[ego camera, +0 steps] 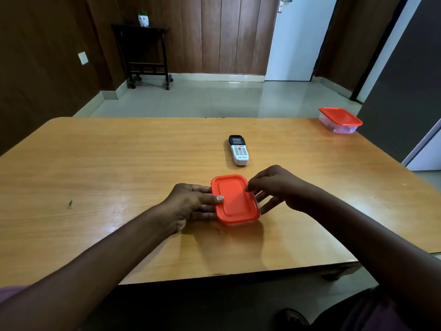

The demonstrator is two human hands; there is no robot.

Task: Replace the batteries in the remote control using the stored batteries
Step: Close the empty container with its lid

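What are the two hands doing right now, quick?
Left hand: holding the side of the small box with the red lid, thumb on top.
Right hand: fingertips pinching the lid's far right corner; other fingers spread along the box's side.

My left hand (191, 201) bare, pale polish on the thumbnail, my right hand (279, 187) bare too, both forearms uncovered behind them, mauve sleeve edge far back behind my left hand, dark trousers below.

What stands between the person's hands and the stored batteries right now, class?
The orange-red plastic lid is shut on the small container. The left hand steadies one side, and the right hand fingers its far corner. The batteries themselves are hidden.
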